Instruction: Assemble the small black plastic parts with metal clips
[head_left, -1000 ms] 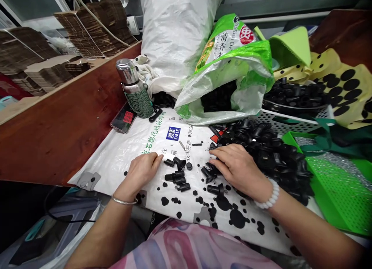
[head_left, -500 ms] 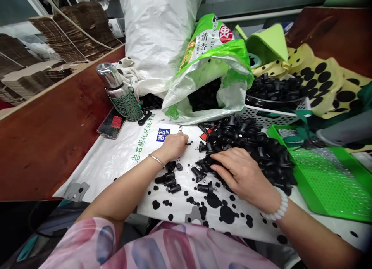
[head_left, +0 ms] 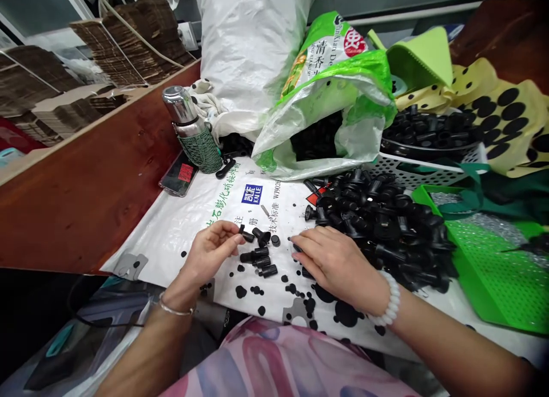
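My left hand (head_left: 213, 253) is closed in a pinch on a small black piece (head_left: 242, 229), just left of a few loose black plastic parts. My right hand (head_left: 337, 265) is closed, with a dark part (head_left: 297, 247) showing between thumb and fingers; most of it is hidden. Between the hands lie a flared black part (head_left: 261, 237), a short round black cap (head_left: 275, 241) and several black cylinders (head_left: 262, 262). Right beyond the right hand spreads a heap of black flared plastic parts (head_left: 388, 219).
A green perforated tray (head_left: 484, 265) stands at right. Behind the heap are an open green-and-white bag (head_left: 274, 145) and a white basket (head_left: 412, 171) bearing a pan of black pieces (head_left: 433, 131). A flask (head_left: 197, 145) and a phone (head_left: 178, 177) sit at left on the white sheet (head_left: 171, 225).
My left hand has drawn back left and toward me, still pinching a small black piece. My right hand has come left off the heap's edge with a dark part. The view has shifted slightly.
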A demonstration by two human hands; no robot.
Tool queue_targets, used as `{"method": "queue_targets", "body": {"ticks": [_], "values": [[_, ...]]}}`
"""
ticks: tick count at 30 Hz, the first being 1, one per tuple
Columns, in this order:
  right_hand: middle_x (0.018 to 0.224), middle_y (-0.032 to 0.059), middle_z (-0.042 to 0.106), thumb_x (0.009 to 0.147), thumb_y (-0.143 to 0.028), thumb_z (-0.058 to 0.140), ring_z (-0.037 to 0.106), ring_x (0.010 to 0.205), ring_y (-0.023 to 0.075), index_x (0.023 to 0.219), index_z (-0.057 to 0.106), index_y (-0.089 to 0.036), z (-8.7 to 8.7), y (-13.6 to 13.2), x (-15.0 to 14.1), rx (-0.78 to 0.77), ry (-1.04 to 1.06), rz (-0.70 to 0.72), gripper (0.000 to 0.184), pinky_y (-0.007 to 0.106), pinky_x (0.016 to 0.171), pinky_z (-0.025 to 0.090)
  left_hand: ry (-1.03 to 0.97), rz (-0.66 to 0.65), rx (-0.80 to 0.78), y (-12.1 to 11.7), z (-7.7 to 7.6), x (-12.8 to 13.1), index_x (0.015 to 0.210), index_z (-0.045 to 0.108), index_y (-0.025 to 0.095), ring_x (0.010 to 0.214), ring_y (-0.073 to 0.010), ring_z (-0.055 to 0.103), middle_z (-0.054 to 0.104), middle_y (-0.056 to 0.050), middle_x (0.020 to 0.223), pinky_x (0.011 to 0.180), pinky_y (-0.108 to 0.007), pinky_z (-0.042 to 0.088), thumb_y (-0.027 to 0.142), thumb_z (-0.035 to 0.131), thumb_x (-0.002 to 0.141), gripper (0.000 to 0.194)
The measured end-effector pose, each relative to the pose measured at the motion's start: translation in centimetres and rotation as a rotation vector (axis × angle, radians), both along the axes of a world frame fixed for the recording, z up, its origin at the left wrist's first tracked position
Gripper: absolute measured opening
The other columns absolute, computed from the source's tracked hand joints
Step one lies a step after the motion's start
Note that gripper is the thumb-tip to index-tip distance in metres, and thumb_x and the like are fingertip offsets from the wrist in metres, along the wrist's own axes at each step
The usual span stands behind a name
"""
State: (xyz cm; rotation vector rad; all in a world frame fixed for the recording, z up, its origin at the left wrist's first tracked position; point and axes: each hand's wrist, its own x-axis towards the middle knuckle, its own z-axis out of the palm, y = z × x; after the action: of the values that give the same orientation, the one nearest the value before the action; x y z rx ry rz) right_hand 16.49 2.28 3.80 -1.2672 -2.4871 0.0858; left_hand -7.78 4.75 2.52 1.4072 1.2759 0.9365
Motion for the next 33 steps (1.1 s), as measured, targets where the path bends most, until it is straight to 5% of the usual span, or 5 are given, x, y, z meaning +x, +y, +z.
{"method": "queue_targets", "body": {"ticks": [6,11,18,29,33], "values": [[0.078,0.0075,0.063,0.083,-0.027,0.056,0.059,0.075,0.0205,0.082,0.061,-0.015,-0.7,2.9,-4.3,-0.160,-0.190,-0.064,0.013,0.030,0.067,0.041,-0.059,0.053,-0.043,-2.0,-1.6,-1.0,0.088,0.058,0.014,0.056,-0.0084,0.056,0.061,0.000,0.065,0.054,-0.019,0.045,0.026,0.065,0.073,0.020],[0.077,0.0076,0.064,0.085,-0.020,0.050,0.060,0.074,0.0194,0.082,0.062,-0.014,-0.9,2.9,-4.1,-0.161,-0.147,-0.058,0.014,0.030,0.067,0.044,-0.088,0.030,-0.061,-2.9,-1.8,-1.0,0.087,0.061,0.014,0.058,-0.0079,0.055,0.061,0.000,0.066,0.056,-0.018,0.044,0.022,0.065,0.073,0.016],[0.087,0.0039,0.068,0.083,-0.027,0.054,0.063,0.075,0.0144,0.098,0.061,-0.017,0.2,0.4,-2.9,-0.444,0.610,0.046,0.019,0.024,0.067,0.051,-0.170,-0.048,-0.079,-3.5,-1.4,0.8,0.085,0.063,0.013,0.057,-0.0074,0.054,0.061,-0.001,0.066,0.054,-0.017,0.043,0.022,0.064,0.074,0.015],[0.089,0.0070,0.064,0.084,-0.013,0.050,0.061,0.081,0.0157,0.105,0.054,-0.017,-2.1,-2.0,-2.4,-0.075,0.587,0.164,0.021,0.028,0.071,0.051,-0.514,-0.038,-0.308,-3.6,-2.0,3.9,0.081,0.054,0.014,0.043,-0.0077,0.053,0.060,0.002,0.056,0.043,-0.019,0.041,0.032,0.070,0.068,0.028],[0.090,0.0081,0.065,0.084,-0.010,0.050,0.060,0.082,0.0160,0.107,0.053,-0.015,-2.5,-2.0,-2.5,0.025,0.573,0.165,0.024,0.028,0.072,0.051,-0.446,0.022,-0.253,-4.1,-2.6,4.9,0.072,0.048,0.015,0.040,-0.0056,0.045,0.054,0.004,0.052,0.041,-0.018,0.036,0.039,0.062,0.074,0.028]]}}
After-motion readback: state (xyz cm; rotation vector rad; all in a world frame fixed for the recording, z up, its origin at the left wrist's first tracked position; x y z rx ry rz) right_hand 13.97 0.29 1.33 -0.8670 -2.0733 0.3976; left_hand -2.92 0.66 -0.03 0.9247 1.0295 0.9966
